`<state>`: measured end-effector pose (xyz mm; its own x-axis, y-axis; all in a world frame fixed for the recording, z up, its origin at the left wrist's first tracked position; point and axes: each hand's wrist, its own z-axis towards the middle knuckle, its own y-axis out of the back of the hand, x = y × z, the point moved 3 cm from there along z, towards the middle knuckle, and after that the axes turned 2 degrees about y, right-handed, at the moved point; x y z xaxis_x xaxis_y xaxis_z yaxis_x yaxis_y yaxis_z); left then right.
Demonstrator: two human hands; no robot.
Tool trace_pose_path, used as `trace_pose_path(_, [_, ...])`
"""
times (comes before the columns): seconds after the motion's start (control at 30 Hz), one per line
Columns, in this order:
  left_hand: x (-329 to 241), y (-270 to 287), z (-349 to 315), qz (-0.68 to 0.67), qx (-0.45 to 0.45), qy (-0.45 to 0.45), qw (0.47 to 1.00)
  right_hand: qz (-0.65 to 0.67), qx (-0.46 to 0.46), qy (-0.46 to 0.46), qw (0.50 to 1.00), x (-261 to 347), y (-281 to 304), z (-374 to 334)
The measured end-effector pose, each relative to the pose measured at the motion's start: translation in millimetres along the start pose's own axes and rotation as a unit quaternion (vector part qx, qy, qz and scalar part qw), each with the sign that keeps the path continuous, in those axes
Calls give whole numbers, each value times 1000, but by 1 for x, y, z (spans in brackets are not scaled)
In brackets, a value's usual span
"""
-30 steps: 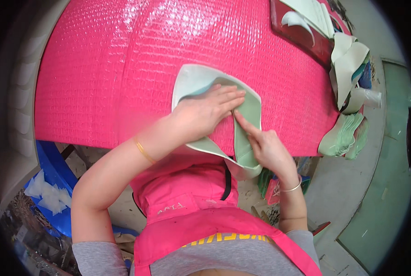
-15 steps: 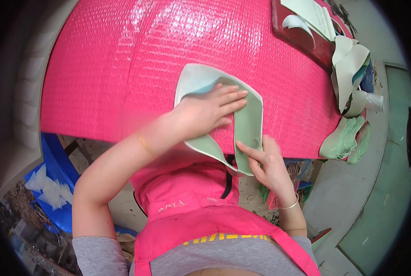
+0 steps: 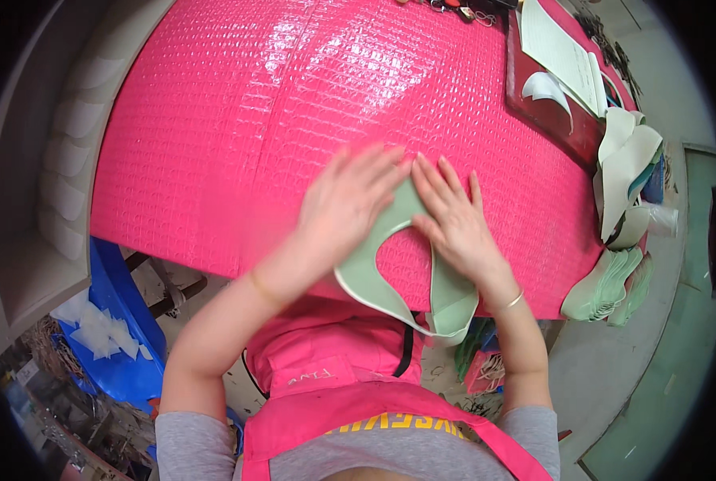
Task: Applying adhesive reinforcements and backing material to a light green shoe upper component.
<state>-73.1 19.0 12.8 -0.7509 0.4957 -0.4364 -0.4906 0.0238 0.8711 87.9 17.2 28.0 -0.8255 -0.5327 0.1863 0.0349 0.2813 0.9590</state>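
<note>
A pale green curved piece with a white edge (image 3: 452,301), shaped like an open shoe upper, lies at the near edge of the pink table, its lower end reaching over the rim. My right hand (image 3: 458,228) rests flat on its far right part, fingers spread and thumb at the inner edge. Over its far left part is my left hand (image 3: 350,200), a little blurred, with its fingers stretched out toward the right fingertips. The hands hide much of the piece's far end; pink tabletop shows through the opening in its middle.
The pink textured table cover (image 3: 214,152) is shiny. At the right edge lie stacked pale green pieces (image 3: 602,284) and larger cream pieces (image 3: 618,172). White papers (image 3: 562,56) sit on a dark red board (image 3: 526,104). Below left stands a blue bin (image 3: 129,373) holding white scraps.
The piece has been turned and flattened; its pale outer side is no longer visible. My right hand has moved from its near right edge to the far part, beside my left hand.
</note>
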Motion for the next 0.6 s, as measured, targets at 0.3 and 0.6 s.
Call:
trace_pose_path(0.3, [-85, 36, -6, 58, -55, -74, 994, 437, 1, -27, 899, -36, 20, 9])
trace_pose_path(0.6, [-42, 76, -60, 375, 157, -150, 901, 180, -205, -19, 962, -17, 34, -57])
